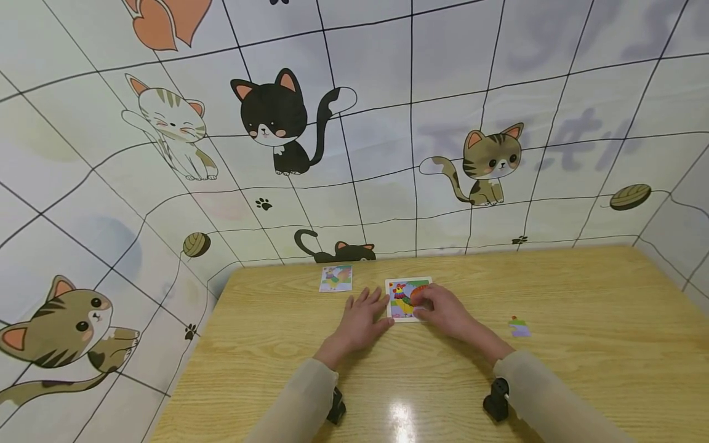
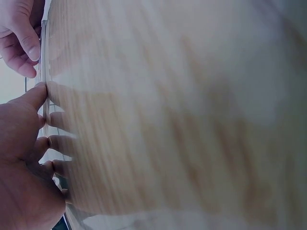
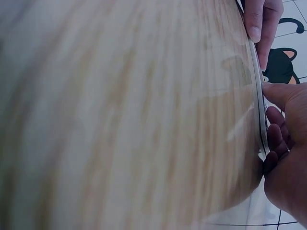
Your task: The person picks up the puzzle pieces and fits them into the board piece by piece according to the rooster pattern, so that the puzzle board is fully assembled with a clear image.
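A small jigsaw puzzle point(image 1: 400, 306) in a white frame lies on the table, picturing a colourful rooster. My left hand point(image 1: 362, 317) rests on the table with spread fingers, its thumb and fingertips at the frame's left edge. Over the puzzle's right side, my right hand point(image 1: 445, 311) pinches a puzzle piece by the orange tail; the fingers hide most of that piece. Both wrist views show the hands low against the tabletop, the left hand point(image 2: 24, 158) and the right hand point(image 3: 292, 139) on either side of the thin frame.
A loose puzzle piece point(image 1: 519, 327), green and lilac, lies right of my right forearm. Behind the left hand is a square picture card point(image 1: 335, 279) with a paler rooster. The wooden table point(image 1: 581, 295) meets a cat-patterned wall point(image 1: 382, 154) at the back.
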Tool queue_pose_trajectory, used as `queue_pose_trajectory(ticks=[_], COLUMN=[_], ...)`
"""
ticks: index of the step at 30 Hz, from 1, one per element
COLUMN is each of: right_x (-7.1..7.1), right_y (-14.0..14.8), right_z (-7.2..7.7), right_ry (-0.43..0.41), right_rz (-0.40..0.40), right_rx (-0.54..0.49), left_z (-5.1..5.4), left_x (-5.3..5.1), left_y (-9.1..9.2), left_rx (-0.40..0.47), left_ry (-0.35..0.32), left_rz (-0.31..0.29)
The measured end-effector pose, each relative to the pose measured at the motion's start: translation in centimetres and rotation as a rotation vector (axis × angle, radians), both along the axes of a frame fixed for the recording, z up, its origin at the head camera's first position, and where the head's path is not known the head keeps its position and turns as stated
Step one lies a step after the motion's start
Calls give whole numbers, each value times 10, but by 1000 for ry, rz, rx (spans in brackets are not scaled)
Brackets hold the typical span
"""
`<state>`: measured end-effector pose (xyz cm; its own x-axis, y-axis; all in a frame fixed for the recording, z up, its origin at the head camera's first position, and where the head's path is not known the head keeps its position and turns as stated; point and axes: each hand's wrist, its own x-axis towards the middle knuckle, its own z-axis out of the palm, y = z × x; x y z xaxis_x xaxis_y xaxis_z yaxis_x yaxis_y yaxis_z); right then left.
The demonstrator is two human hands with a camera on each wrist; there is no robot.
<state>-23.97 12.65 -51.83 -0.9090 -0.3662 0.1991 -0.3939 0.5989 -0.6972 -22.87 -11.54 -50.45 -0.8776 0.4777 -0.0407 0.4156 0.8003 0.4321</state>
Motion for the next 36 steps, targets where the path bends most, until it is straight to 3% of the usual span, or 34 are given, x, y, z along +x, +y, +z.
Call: queue_pose_trajectory(ticks=[7,19,29,32,36], right_x=[-1,0,6,7,9], right_y=[1,0,3,8,26], right_z=[-2,-1,9,16,28], right_ry=[21,22,57,15,-118], right_rz=[44,41,95,126,86], right_rx=[35,60,120,84,-22], left_z=[-2,-2,0,0,0], left_x=[-1,-1,-1,0,0], left_y=[0,0,0,-1,-1], left_rx=[0,-8,-7,5,12], left_ry=[13,-4,11,10,6], left_rz=[-2,10,4,1,-7])
